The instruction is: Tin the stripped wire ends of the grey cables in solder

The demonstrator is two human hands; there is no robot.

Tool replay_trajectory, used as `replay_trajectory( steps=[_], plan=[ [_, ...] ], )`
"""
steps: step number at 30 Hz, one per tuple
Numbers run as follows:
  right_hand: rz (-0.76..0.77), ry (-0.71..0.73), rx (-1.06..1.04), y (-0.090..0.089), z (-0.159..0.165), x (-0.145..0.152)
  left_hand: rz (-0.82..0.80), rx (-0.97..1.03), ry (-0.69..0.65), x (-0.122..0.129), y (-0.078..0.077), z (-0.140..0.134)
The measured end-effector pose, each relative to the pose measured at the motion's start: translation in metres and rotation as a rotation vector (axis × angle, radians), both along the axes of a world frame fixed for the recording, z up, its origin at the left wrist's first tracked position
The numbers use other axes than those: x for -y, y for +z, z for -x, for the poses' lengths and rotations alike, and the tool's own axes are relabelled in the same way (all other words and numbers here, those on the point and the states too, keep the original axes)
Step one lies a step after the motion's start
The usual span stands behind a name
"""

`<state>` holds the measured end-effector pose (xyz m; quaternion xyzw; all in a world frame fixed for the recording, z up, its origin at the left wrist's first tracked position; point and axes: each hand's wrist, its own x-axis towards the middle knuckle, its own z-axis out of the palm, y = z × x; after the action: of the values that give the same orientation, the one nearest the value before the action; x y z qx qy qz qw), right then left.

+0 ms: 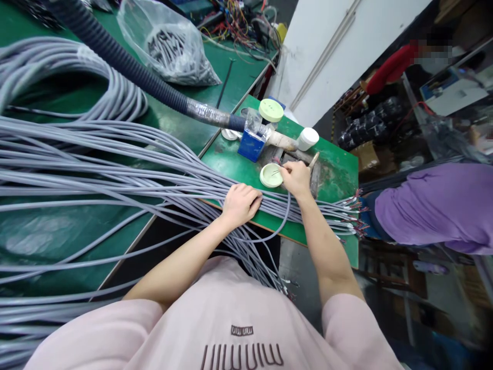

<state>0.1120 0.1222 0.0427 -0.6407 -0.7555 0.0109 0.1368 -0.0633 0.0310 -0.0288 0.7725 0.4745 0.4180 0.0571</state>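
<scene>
In the head view, a thick bundle of grey cables [192, 180] runs from the left across the green bench, its stripped ends with fine coloured wires at the right. My left hand [239, 204] lies over this bundle with its fingers curled round some of the cables. My right hand [297, 177] pinches one grey cable [287, 208] near its end, and the rest of that cable loops down below it. Just left of my right fingertips is a shallow pale-yellow dish [270, 176], with thin wire ends over it. Exactly how the fingertips meet the cable is hidden.
A ribbed dark hose [154, 92] reaches over the bench to a blue box [252, 144]. Nearby stand a white cup [308, 137] and a yellow-lidded jar [271, 109]. Coiled cable [119, 97] and a plastic bag [173, 51] lie behind. A person in purple [435, 210] is at right.
</scene>
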Motion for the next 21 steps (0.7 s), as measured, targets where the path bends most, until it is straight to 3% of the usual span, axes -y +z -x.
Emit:
replay_trajectory(
  steps=[4,9,15,21],
  plan=[
    [-0.145,-0.166,-0.164,0.009,-0.039,-0.009,0.001,0.003,-0.01,0.0,0.0,0.001],
    [-0.136,-0.344,-0.19,-0.005,-0.075,-0.024,0.014,-0.029,0.002,-0.001,0.001,0.0],
    [-0.069,-0.399,-0.167,-0.03,-0.078,-0.034,-0.013,-0.026,0.001,-0.001,0.002,0.0],
    [-0.036,-0.436,-0.15,-0.038,-0.08,-0.039,-0.011,-0.009,-0.004,-0.001,0.003,0.0]
  ],
)
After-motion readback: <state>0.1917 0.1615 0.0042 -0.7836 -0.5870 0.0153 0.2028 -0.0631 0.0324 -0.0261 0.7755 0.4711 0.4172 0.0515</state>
